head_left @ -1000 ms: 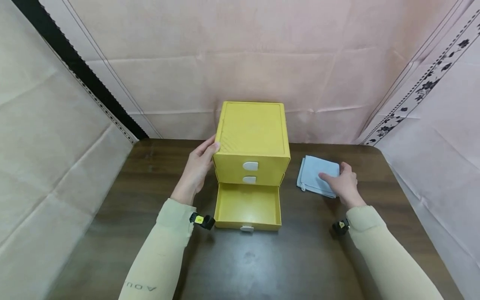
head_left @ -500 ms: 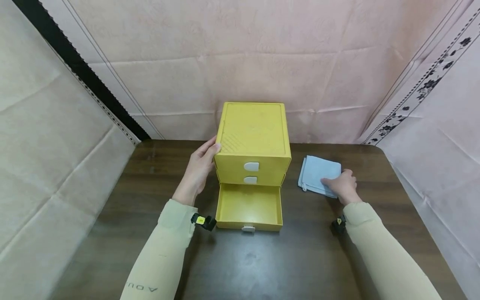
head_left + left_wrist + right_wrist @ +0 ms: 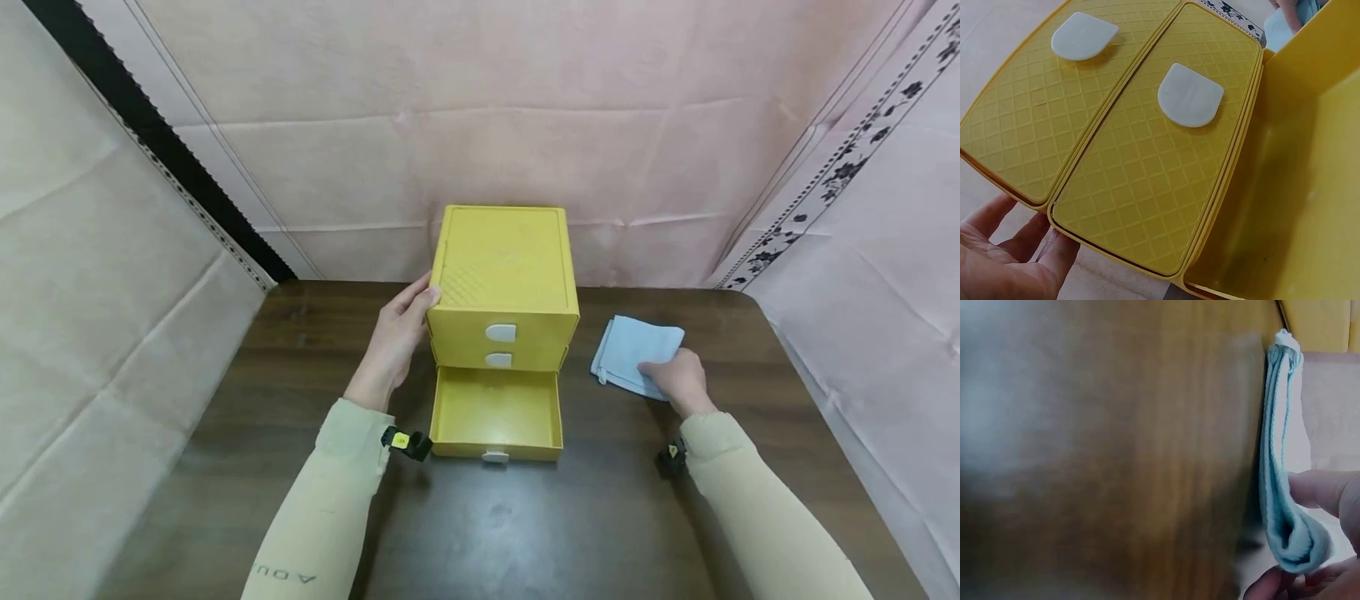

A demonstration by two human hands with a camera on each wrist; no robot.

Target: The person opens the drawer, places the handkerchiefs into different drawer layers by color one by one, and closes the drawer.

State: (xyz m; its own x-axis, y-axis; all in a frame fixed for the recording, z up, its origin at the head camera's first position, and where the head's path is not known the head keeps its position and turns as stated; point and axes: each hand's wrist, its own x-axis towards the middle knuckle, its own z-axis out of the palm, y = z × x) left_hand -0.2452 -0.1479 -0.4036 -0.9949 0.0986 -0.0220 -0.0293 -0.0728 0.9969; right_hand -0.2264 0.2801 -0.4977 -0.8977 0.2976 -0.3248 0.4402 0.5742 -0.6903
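Observation:
A yellow drawer unit (image 3: 504,258) stands mid-table with its bottom drawer (image 3: 497,408) pulled out and bare inside. Against its left side rests my left hand (image 3: 393,337), thumb at the front corner and fingers along the side; the left wrist view has the fingertips touching the edge by the two closed drawer fronts (image 3: 1141,150). To the right lies a folded light-blue cloth (image 3: 633,354). My right hand (image 3: 678,379) pinches its right edge. In the right wrist view the cloth (image 3: 1279,450) is doubled over between thumb and fingers, its layers bulging at the near fold.
The dark wooden table (image 3: 495,533) spreads out in front of the unit. A pale cloth wall (image 3: 487,100) rises close behind it, with more cloth walls on both sides. White tab handles (image 3: 501,332) stick out from the drawer fronts.
My right hand has closed on the cloth's right side, its fingers now tucked under, and the cloth's edge has lifted and bent slightly. The left hand and drawer unit have stayed put.

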